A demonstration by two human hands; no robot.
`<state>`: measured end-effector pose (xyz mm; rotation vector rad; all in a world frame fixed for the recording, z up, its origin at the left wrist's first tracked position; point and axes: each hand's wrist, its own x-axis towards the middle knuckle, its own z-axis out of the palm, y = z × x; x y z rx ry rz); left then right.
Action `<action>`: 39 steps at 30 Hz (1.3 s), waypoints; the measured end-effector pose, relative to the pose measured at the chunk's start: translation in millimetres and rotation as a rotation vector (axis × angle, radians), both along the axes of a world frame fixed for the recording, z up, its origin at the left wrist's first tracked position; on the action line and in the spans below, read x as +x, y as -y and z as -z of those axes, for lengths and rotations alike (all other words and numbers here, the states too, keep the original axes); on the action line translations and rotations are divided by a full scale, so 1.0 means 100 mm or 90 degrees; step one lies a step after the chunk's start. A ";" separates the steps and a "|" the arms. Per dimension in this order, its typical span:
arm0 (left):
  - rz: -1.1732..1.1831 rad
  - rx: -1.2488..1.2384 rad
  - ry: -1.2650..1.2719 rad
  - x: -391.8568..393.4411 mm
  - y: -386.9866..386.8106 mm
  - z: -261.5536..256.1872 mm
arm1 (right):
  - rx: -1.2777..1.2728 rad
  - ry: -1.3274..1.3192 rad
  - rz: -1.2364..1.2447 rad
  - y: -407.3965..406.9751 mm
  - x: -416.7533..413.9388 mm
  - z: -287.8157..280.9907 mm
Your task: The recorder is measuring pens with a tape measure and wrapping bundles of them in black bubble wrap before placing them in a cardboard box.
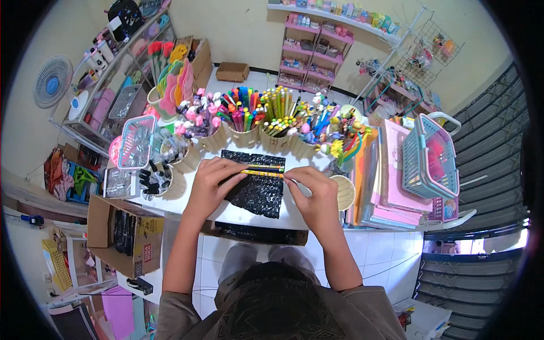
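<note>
A sheet of black bubble wrap (255, 197) lies on the white table in front of me. Across its upper part run several slim pencils side by side, with a yellow patterned pencil (264, 174) nearest to me. My left hand (213, 180) grips the left end of this pencil between thumb and fingers and covers the left ends of the others. At its right end, the fingertips of my right hand (315, 185) pinch the same pencil. Just beyond it, a second yellow pencil (265, 166) and a dark one rest on the wrap.
Woven cups of pens and pencils (274, 140) curve around the table's far side. A woven cup (345, 193) stands beside my right hand, near stacked folders (395, 170) and a blue basket (425, 165). An open cardboard box (146, 246) sits at lower left.
</note>
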<state>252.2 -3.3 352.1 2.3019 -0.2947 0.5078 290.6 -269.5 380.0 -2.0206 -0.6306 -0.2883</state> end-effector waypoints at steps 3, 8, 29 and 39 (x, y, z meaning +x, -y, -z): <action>-0.009 0.037 -0.021 -0.01 -0.16 0.24 | -0.048 -0.064 0.013 -0.08 0.00 0.34; -0.027 0.009 -0.024 0.01 -0.25 0.56 | -0.038 -0.082 0.036 -0.17 0.01 0.74; -0.133 -0.127 -0.042 0.00 -0.29 0.84 | 0.083 -0.101 0.186 -0.32 0.13 1.26; -0.152 -0.139 -0.065 0.00 -0.31 0.86 | 0.098 -0.128 0.195 -0.30 0.11 1.23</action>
